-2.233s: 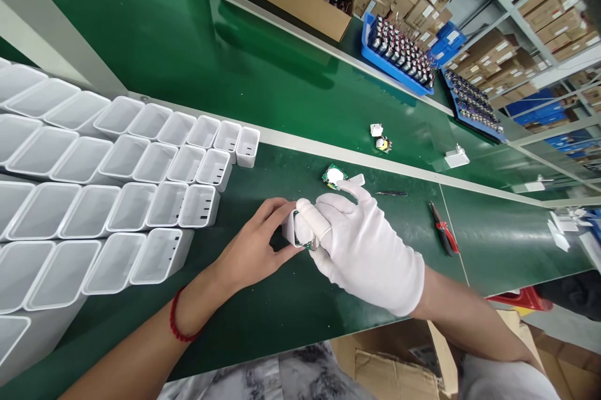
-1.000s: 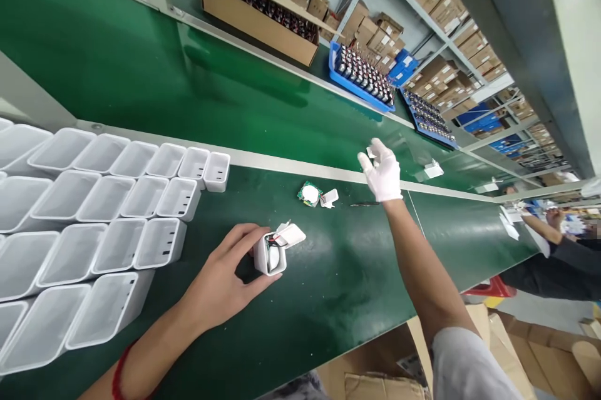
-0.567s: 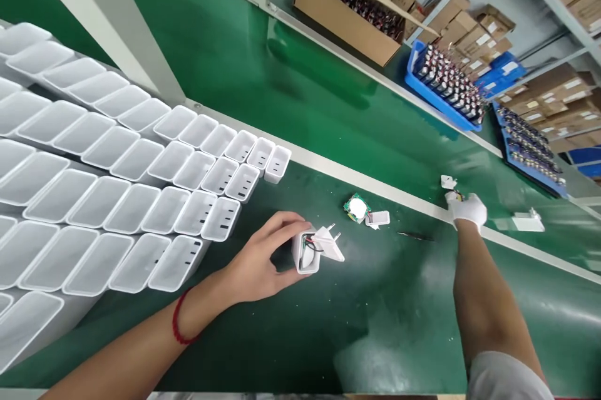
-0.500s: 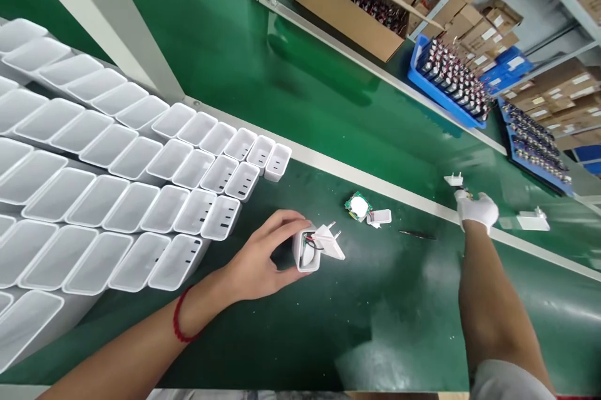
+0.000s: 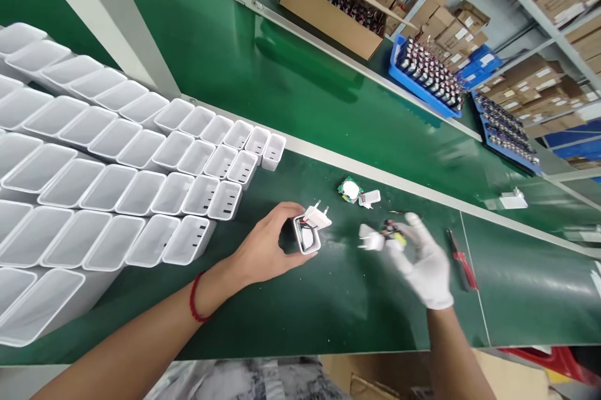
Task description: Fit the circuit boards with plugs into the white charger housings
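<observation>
My bare left hand (image 5: 270,246) is wrapped round a small white plastic case (image 5: 312,248). Wires and a round white part show inside it, and a white two-pin plug cover (image 5: 318,217) tilts out over its rim. In my white-gloved right hand (image 5: 419,256) is a white plug piece (image 5: 370,238) with dark wiring and something yellow attached, blurred by motion. Beyond the hands, a green circuit board (image 5: 350,189) with a white disc lies beside a small white cover (image 5: 369,198). A thin dark tool (image 5: 402,212) lies near the gloved fingertips, partly covered.
Rows of open white cases (image 5: 113,193) stand on the left. Red-handled pliers (image 5: 462,262) lie right of the gloved hand, and a white plug piece (image 5: 513,200) lies farther back. Blue trays (image 5: 425,77) of parts and a cardboard box (image 5: 328,12) line the back shelf.
My right hand has come back from the far right towards the left hand, bringing the white plug piece with it. The left hand still holds the case; the camera view has shifted.
</observation>
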`<state>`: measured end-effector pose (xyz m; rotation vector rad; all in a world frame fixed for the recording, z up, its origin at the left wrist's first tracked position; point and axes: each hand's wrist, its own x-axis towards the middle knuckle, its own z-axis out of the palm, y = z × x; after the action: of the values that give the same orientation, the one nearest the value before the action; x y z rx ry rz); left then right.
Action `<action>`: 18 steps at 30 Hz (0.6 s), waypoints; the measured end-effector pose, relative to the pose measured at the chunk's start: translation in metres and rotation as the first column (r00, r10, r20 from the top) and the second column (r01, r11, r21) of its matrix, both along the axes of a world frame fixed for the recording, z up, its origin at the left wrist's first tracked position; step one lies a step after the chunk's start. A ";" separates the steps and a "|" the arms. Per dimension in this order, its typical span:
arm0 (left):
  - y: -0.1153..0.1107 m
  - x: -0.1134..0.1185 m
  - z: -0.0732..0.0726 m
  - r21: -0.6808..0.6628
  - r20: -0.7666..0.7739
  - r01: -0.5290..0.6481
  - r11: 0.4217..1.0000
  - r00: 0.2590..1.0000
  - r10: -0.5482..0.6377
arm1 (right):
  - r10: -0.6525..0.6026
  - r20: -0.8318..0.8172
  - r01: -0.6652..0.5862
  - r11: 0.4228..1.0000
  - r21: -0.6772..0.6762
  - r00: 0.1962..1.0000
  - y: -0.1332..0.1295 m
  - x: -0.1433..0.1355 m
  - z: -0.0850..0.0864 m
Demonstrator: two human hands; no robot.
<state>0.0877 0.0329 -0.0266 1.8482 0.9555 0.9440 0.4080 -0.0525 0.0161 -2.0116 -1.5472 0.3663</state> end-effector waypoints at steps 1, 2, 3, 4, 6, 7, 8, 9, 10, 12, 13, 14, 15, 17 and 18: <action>-0.001 0.000 0.000 0.006 0.015 0.026 1.000 1.000 -0.026 | 0.071 0.094 -0.067 0.997 -0.039 0.993 -0.004 -0.012 -0.008; -0.003 0.000 0.001 0.013 0.033 0.056 0.998 0.998 -0.056 | 0.135 0.173 -0.129 0.990 -0.049 0.976 -0.006 -0.021 -0.016; -0.004 0.000 0.002 0.022 0.051 0.084 0.996 0.995 -0.085 | 0.188 0.232 -0.183 0.982 -0.042 0.954 -0.007 -0.027 -0.024; -0.006 0.000 0.003 0.033 0.068 0.108 0.994 0.992 -0.110 | 0.217 0.281 -0.221 0.975 -0.018 0.935 -0.007 -0.031 -0.030; -0.008 0.000 0.005 0.062 0.088 0.144 0.988 0.985 -0.149 | 0.244 0.337 -0.264 0.964 0.014 0.909 -0.008 -0.035 -0.039; -0.009 0.000 0.006 0.077 0.093 0.155 0.985 0.983 -0.162 | 0.257 0.350 -0.280 0.960 0.016 0.901 -0.010 -0.035 -0.040; -0.010 0.000 0.007 0.089 0.095 0.165 0.982 0.980 -0.173 | 0.270 0.360 -0.294 0.956 0.013 0.893 -0.012 -0.035 -0.040; -0.011 0.000 0.007 0.098 0.097 0.173 0.980 0.978 -0.183 | 0.282 0.371 -0.309 0.951 0.013 0.885 -0.015 -0.036 -0.039; -0.012 0.000 0.008 0.106 0.098 0.178 0.978 0.977 -0.188 | 0.291 0.384 -0.324 0.946 0.024 0.876 -0.019 -0.037 -0.035; -0.013 0.000 0.008 0.115 0.093 0.181 0.977 0.977 -0.192 | 0.271 0.388 -0.322 0.944 0.072 0.881 -0.025 -0.043 -0.025; -0.013 0.001 0.008 0.120 0.089 0.181 0.976 0.977 -0.192 | 0.251 0.360 -0.306 0.947 0.103 0.899 -0.028 -0.048 -0.019; -0.013 0.001 0.008 0.126 0.084 0.184 0.975 0.977 -0.196 | 0.235 0.306 -0.285 0.949 0.132 0.923 -0.029 -0.054 -0.012; -0.013 0.001 0.008 0.131 0.077 0.191 0.973 0.976 -0.202 | 0.232 0.229 -0.270 0.951 0.149 0.945 -0.028 -0.062 -0.005; -0.013 0.000 0.008 0.140 0.060 0.221 0.965 0.971 -0.231 | 0.279 0.022 -0.280 0.952 0.127 0.960 -0.022 -0.080 0.005; -0.014 0.000 0.008 0.146 0.050 0.244 0.959 0.966 -0.254 | 0.321 -0.098 -0.312 0.945 0.096 0.942 -0.016 -0.090 0.008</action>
<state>0.0875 0.0194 -0.0183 1.9843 0.6094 0.9298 0.3181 -0.0682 0.0237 -1.6515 -1.7863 0.5252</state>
